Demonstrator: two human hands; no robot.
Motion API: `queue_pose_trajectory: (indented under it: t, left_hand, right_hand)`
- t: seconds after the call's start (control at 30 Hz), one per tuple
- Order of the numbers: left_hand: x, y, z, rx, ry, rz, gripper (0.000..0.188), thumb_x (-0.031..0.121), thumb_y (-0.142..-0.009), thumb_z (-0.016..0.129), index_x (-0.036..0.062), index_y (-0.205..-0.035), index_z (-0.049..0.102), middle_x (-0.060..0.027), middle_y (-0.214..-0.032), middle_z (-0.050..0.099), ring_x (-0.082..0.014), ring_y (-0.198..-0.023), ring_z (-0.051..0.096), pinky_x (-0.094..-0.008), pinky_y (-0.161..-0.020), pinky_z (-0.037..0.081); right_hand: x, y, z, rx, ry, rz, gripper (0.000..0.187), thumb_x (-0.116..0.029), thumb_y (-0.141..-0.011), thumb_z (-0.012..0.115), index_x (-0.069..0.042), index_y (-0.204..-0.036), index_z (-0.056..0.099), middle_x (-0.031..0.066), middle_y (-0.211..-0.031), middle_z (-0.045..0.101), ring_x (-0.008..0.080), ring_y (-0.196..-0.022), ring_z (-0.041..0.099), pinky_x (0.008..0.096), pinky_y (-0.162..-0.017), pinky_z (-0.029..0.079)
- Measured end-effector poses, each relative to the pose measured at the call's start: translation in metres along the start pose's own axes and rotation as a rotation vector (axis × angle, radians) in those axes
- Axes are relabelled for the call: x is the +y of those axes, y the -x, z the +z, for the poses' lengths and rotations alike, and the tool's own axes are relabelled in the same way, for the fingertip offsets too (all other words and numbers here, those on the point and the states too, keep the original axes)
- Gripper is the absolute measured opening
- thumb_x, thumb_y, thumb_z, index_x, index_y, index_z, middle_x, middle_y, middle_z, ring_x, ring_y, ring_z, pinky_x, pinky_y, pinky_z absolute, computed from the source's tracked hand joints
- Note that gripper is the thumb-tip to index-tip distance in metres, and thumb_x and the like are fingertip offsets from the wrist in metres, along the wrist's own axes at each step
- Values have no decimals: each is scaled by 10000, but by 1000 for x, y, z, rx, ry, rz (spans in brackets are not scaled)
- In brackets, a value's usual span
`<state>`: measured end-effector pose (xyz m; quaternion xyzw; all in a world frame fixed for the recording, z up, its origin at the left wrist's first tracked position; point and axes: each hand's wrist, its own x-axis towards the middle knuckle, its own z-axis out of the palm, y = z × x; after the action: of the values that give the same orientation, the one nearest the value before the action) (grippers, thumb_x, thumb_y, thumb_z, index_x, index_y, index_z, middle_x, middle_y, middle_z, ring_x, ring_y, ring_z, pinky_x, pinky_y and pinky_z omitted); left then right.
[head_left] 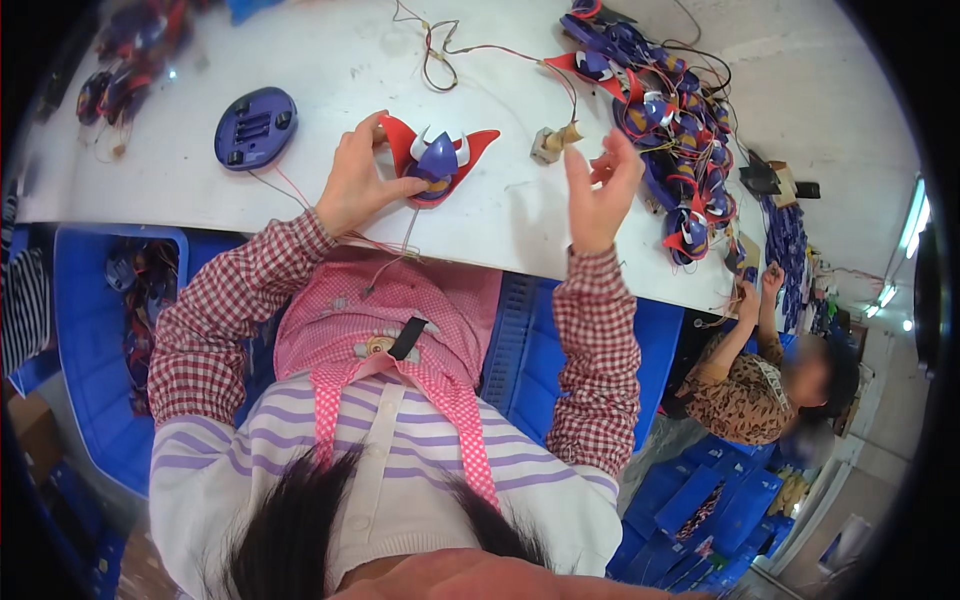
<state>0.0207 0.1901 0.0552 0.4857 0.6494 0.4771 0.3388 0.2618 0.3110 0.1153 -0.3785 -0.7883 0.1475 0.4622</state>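
Observation:
My left hand (360,175) is closed on a small toy figure (438,158) with a purple pointed head, white horns and red wing-like sides. Its thumb presses on the figure's lower front, and a thin grey wire hangs from it over the table edge. To the right, my right hand (604,195) is raised above the white table (330,70), thumb and fingers apart with nothing visible between them. Just left of its thumb is a small metal motor (548,146) with a brass-coloured end. A thin red and black cable (500,47) runs away from that motor.
A purple oval battery base (256,127) lies left of my left hand. Piled toy figures (685,150) with tangled wires fill the table's right side. Blue bins (75,330) stand below the table edge. Another person (745,390) works at the far right.

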Motion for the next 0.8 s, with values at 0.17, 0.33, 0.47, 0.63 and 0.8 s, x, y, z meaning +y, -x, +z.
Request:
queue_pose_trajectory:
  t: [0.17, 0.33, 0.47, 0.63, 0.8]
  left_hand:
    - [2, 7, -1, -14, -254, 152, 839, 366, -616, 844, -30, -1246, 457, -212, -1258, 437, -320, -1128, 464, -407, -1010, 342]
    - [23, 5, 14, 21, -420, 116, 745, 361, -623, 836, -9, -1175, 500, -191, -1198, 498, -302, -1092, 499, -428, -1014, 325]
    - [38, -6, 14, -93, -345, -87, 664, 395, -611, 824, 24, -1070, 518, -122, -1110, 585, -281, -1030, 531, -392, -949, 353]
    - [29, -32, 16, -254, 32, -61, 607, 276, -653, 824, -1, -1092, 510, -153, -1057, 582, -257, -958, 550, -341, -876, 425]
    - [19, -49, 19, -360, 122, 53, 567, 238, -683, 802, -8, -1095, 500, -155, -1053, 577, -233, -909, 558, -302, -815, 453]
  right_hand:
    - [42, -23, 6, -260, -130, 419, 384, -212, -757, 737, 17, -1022, 579, 105, -1022, 559, 156, -825, 535, 254, -696, 460]
    - [63, -34, 24, -413, -178, 600, 329, -235, -778, 727, -21, -998, 610, 101, -949, 630, 110, -678, 523, 208, -578, 445]
    - [62, -26, 35, -297, -147, 456, 273, -234, -791, 714, -26, -948, 630, 59, -797, 647, 100, -614, 519, 202, -545, 446]
    - [47, -25, 34, -194, -248, 520, 262, -190, -765, 735, -9, -902, 604, 60, -791, 610, 144, -712, 568, 240, -665, 475]
    - [50, -20, 39, -151, -234, 396, 245, -174, -774, 728, 1, -886, 599, 58, -804, 593, 141, -693, 553, 241, -655, 475]
